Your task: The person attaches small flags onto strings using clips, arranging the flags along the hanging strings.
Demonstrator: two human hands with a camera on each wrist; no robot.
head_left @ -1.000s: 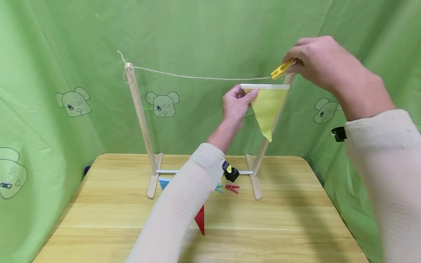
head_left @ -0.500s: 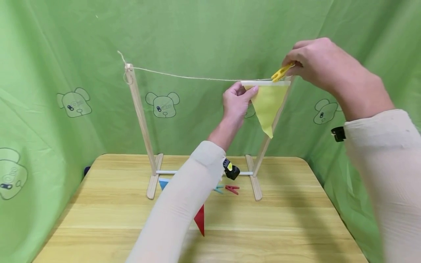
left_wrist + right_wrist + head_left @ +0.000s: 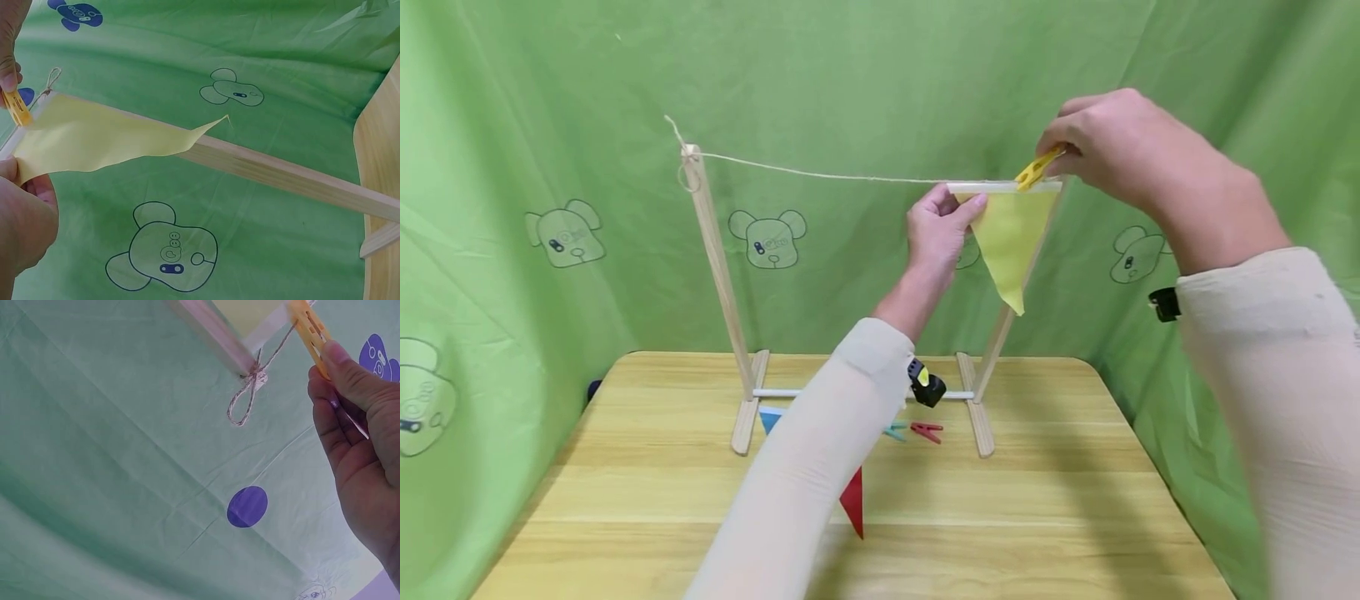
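Note:
My left hand (image 3: pixel 936 237) pinches the left end of the white top strip of a yellow triangular flag (image 3: pixel 1011 233), whose tip hangs down. The strip lies against the string (image 3: pixel 850 177). Above its right part my right hand (image 3: pixel 1120 150) holds a yellow clothespin (image 3: pixel 1033 171), its jaws over the string and the strip's upper edge. In the right wrist view the thumb and fingers pinch the clothespin (image 3: pixel 310 337) close to the knotted string loop (image 3: pixel 240 406). The left wrist view shows the flag (image 3: pixel 100 137) spread between the left hand (image 3: pixel 28 225) and the clothespin (image 3: pixel 17 109).
Two wooden posts (image 3: pixel 718 267) on feet carry the string, joined low down by a white rod (image 3: pixel 778 392). On the table (image 3: pixel 625 500) lie a red clothespin (image 3: pixel 927 432), a teal clothespin (image 3: pixel 895 431), a blue flag (image 3: pixel 770 417) and a red flag (image 3: pixel 853 504), partly behind the left sleeve.
The yellow flag has risen from just below the string up to it. The clothespin has come down slightly, from the string alone onto the strip's top edge.

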